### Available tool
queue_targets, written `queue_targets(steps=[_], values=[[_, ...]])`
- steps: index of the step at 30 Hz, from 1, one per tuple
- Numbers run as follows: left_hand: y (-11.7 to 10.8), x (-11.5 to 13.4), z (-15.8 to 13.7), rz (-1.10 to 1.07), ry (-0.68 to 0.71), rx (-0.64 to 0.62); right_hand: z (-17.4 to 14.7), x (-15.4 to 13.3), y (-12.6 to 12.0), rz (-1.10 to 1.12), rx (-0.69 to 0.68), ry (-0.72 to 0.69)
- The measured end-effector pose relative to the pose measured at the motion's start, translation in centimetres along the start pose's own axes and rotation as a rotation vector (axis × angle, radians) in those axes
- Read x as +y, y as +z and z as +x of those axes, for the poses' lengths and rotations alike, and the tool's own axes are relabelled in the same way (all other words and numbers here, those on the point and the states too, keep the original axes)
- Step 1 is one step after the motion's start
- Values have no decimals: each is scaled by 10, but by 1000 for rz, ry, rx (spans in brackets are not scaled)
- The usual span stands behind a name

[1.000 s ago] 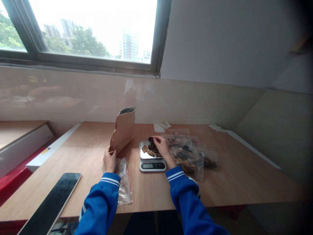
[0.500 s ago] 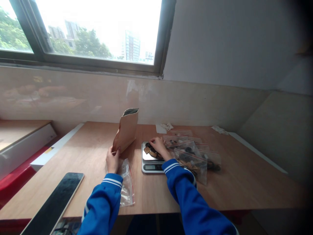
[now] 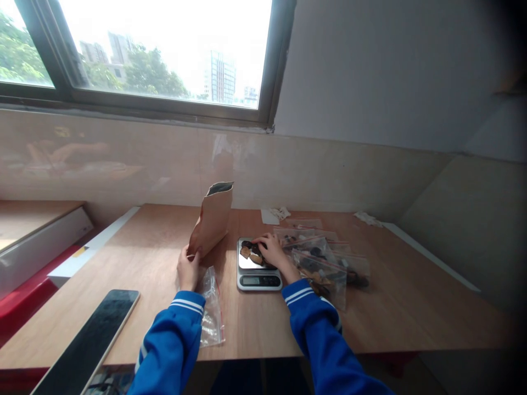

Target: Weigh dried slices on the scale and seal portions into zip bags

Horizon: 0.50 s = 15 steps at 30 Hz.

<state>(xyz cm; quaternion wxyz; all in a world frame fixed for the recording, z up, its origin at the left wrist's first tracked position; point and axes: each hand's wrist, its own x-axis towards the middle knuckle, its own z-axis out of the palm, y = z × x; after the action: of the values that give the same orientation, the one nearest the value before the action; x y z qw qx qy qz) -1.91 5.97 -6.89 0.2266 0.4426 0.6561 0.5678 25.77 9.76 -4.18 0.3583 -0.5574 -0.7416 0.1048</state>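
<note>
A brown kraft paper bag [image 3: 212, 222] stands tilted on the table, its dark-lined mouth gaping at the top. My left hand [image 3: 188, 269] is closed on its lower near corner. Beneath and beside that hand lies a clear zip bag [image 3: 213, 315] with a red seal line. To the right is a small kitchen scale [image 3: 259, 281] with brown and dark dried slices [image 3: 256, 259] on its plate. My right hand [image 3: 272, 251] rests over the slices, fingers stretched out and touching them; its palm hides some.
Several clear zip bags [image 3: 325, 269] holding dark pieces lie heaped right of the scale. A large phone [image 3: 88, 340] is at the left front. White paper scraps [image 3: 275, 215] sit by the wall, with another scrap [image 3: 368, 219] farther right.
My right hand has shifted slightly right over the scale, so more slices and the whole display show. The left hand and paper bag stay nearly in place.
</note>
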Motion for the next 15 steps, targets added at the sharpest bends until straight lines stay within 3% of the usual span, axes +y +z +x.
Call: queue_targets(steps=[15], values=[[1, -5, 2, -4, 12, 2, -10, -9, -15, -164, -116, 82]])
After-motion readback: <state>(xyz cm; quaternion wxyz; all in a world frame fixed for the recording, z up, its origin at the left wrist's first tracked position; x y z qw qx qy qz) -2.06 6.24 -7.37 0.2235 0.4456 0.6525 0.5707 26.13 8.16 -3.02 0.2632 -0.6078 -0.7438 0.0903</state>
